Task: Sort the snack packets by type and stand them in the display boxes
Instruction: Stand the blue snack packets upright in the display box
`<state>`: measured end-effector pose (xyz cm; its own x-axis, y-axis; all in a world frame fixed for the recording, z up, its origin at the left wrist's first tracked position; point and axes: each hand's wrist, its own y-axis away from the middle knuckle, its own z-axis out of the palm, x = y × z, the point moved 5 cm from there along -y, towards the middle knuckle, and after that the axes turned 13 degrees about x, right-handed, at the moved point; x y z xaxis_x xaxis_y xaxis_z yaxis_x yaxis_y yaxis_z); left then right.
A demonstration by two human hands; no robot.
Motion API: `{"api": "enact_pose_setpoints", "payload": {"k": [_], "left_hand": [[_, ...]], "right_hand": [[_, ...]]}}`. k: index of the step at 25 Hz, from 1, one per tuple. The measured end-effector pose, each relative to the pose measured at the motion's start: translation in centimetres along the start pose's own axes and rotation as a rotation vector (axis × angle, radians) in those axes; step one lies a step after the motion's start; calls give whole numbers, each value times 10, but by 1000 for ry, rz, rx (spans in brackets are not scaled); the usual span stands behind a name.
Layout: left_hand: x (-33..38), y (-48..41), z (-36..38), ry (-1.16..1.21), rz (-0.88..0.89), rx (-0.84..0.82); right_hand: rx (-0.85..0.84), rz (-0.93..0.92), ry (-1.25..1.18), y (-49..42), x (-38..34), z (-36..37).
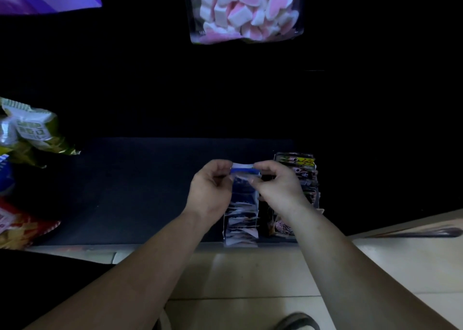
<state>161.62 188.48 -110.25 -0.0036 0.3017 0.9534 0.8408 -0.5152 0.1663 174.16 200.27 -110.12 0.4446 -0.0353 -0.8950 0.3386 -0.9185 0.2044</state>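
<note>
Far left of the white-packet display box [241, 241]: green-silver snack bag [30, 134] and red chip bag [20, 227], 1 each. Left hand [213, 189] and right hand [275, 186] each pinch one end of 1 blue-and-white packet [244, 170], fingers curled, above that box's far end. Step, I'd say: slotting it into the row. Next: lower it upright without crushing neighbours. Just right: dark-packet display box [283, 228]. Boxes: 2. Packets inside overlap, can't count.
</note>
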Motion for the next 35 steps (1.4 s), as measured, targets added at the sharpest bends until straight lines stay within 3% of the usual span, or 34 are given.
{"api": "enact_pose_setpoints", "payload": {"k": [7,10,17,23,29,35], "left_hand": [[-21,8,-4,-159,-1,-46],[-25,16,-2,-196,29,-100],[-26,7,-15,-165,-49,-47],[-22,10,-23,-199,-40,-21],[-23,11,-25,-200,-53,-17],[-19,11,-17,-172,-54,12]], "right_hand": [[45,46,-33,-6,5,4],[41,-36,103,-11,1,6],[101,-204,357,-21,-3,15],[51,-389,548,-15,-5,22],[40,-385,515,-17,-5,20],[196,-413,326,-16,-26,-3]]}}
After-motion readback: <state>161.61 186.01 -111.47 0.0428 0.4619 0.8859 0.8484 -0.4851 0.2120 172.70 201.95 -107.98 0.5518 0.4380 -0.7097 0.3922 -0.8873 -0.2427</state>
